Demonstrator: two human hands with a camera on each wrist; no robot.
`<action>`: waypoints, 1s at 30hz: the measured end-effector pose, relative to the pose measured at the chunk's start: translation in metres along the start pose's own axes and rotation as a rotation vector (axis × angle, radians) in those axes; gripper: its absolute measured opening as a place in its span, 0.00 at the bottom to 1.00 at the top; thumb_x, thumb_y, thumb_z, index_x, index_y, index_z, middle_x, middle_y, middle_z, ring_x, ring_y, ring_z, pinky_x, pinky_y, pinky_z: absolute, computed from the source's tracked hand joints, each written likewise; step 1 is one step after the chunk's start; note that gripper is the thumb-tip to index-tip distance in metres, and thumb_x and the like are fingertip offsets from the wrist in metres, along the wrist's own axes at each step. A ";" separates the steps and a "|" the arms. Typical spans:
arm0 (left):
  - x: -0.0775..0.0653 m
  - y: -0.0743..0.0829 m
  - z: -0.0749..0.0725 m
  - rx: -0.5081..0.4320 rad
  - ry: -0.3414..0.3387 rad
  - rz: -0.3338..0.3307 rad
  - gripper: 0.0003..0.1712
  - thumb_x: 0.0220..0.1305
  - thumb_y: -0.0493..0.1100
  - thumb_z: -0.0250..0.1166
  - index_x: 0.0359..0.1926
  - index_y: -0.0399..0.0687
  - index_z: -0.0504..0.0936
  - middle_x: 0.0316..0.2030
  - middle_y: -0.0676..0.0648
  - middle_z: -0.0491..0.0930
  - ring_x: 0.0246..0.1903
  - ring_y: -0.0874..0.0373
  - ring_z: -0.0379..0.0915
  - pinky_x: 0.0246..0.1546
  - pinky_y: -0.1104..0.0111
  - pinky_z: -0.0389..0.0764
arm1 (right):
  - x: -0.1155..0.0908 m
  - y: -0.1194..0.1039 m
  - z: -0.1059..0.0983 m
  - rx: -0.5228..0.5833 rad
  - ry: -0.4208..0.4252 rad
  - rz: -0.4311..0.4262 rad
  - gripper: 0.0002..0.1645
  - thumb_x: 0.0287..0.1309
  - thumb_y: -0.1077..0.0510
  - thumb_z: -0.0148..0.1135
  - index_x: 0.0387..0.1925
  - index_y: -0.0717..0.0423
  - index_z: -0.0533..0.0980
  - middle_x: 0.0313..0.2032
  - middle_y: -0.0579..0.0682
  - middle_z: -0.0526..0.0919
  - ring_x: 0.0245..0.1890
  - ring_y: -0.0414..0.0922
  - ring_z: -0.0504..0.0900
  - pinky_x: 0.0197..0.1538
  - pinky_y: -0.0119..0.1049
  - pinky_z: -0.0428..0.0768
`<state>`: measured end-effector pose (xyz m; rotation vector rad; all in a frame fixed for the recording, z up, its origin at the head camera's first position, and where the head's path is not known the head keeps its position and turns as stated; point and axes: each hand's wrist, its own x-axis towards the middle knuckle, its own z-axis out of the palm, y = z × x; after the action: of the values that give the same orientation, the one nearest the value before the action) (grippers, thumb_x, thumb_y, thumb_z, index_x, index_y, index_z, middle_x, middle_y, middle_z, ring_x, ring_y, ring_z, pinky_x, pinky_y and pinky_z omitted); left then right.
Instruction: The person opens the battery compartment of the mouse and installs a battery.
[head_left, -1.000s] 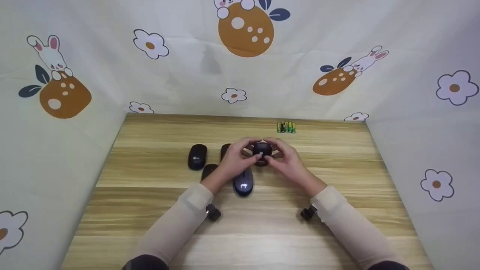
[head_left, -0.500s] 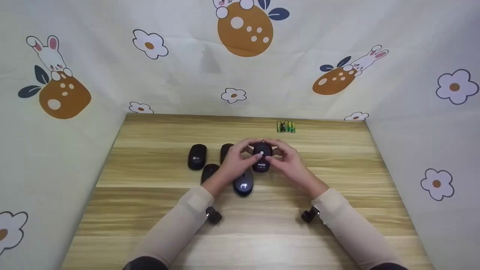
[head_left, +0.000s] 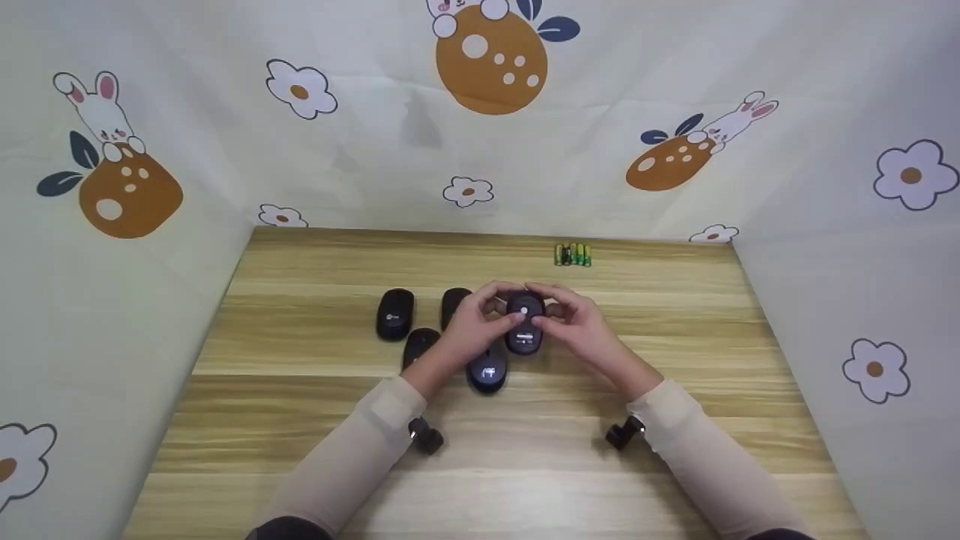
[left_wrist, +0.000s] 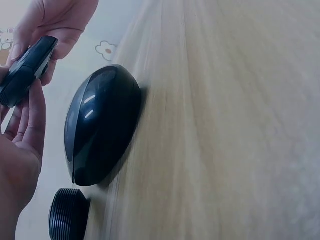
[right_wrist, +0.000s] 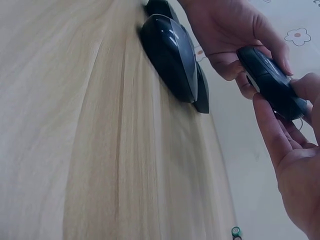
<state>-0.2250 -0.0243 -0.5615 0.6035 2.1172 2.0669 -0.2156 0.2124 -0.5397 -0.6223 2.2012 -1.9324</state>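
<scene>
Both hands hold one dark computer mouse (head_left: 525, 341) above the table, its underside with a white dot and a label facing up in the head view. The left hand (head_left: 480, 319) grips its left side and the right hand (head_left: 576, 319) its right side, thumbs on the underside and fingers curled round the far end. In the right wrist view the held mouse (right_wrist: 272, 82) is tilted between the fingers of both hands. Just below the left hand lies a grey-blue mouse (head_left: 487, 369), which looms large as a glossy mouse (left_wrist: 102, 125) in the left wrist view.
More black mice lie left of the hands: one mouse (head_left: 394, 315) farthest left, another mouse (head_left: 453, 301) partly behind the left hand, and a third mouse (head_left: 420, 346) by the left wrist. Several green batteries (head_left: 573, 255) stand in a row near the table's back edge. Patterned cloth walls (head_left: 360, 150) surround the table.
The held mouse has tipped so that its underside, dot and label show more fully to the head camera. Both hands have shifted slightly toward the person. The other mice and batteries have stayed put.
</scene>
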 end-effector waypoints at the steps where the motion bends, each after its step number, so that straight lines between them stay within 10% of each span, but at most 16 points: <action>1: 0.000 0.000 0.000 -0.003 -0.003 0.001 0.26 0.72 0.40 0.76 0.68 0.44 0.83 0.58 0.44 0.85 0.49 0.50 0.84 0.50 0.63 0.86 | -0.001 0.000 0.000 0.001 -0.002 0.005 0.33 0.71 0.70 0.70 0.75 0.61 0.77 0.66 0.62 0.79 0.52 0.51 0.90 0.56 0.40 0.90; 30: -0.003 0.001 0.006 -0.003 -0.023 -0.010 0.27 0.69 0.37 0.76 0.67 0.41 0.83 0.57 0.44 0.87 0.48 0.50 0.84 0.49 0.64 0.86 | -0.005 -0.006 0.001 0.011 0.041 0.071 0.30 0.69 0.71 0.71 0.71 0.63 0.80 0.60 0.63 0.83 0.47 0.50 0.92 0.50 0.40 0.92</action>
<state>-0.2198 -0.0203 -0.5619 0.6121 2.0997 2.0482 -0.2093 0.2132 -0.5348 -0.4994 2.2039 -1.9375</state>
